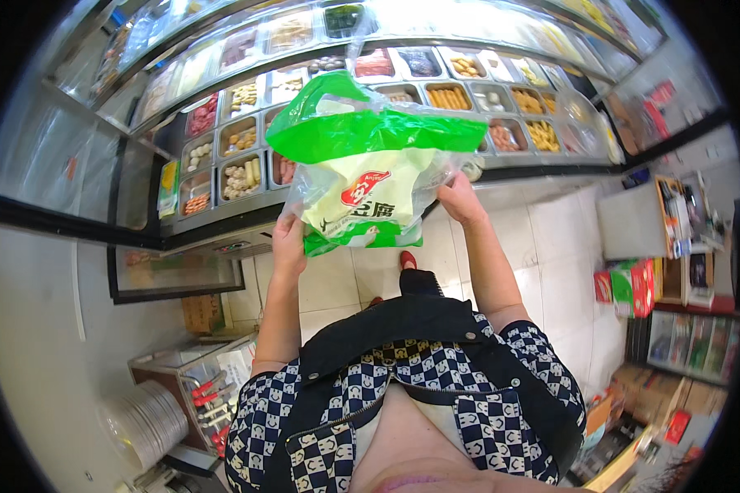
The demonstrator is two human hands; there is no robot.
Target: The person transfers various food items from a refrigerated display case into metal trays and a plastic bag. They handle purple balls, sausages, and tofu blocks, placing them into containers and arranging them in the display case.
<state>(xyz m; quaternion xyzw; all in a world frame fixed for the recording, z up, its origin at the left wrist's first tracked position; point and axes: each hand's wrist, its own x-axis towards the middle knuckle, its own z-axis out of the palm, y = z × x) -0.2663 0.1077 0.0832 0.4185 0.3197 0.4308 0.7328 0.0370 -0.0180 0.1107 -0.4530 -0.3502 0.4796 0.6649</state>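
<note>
A large green-and-clear plastic food bag (376, 179) with printed writing and a red logo is held up in front of me, over the near edge of a refrigerated display case. My left hand (291, 243) grips its lower left side, and my right hand (460, 197) grips its lower right side. Pale contents show through the clear plastic. The bag's crumpled upper part leans over the case and hides some of the metal trays behind it. Among the trays in view are sausages (448, 97), mushrooms (242, 179) and yellow sticks of food (542, 135).
The case has a dark-framed front edge (222, 231) and shelves above. At the left stand a stack of plates (145, 425) and a glass-topped cabinet (179, 357). On the right are a red and green box (633, 288) and cardboard boxes (647, 391). Pale floor tiles (555, 296) lie below.
</note>
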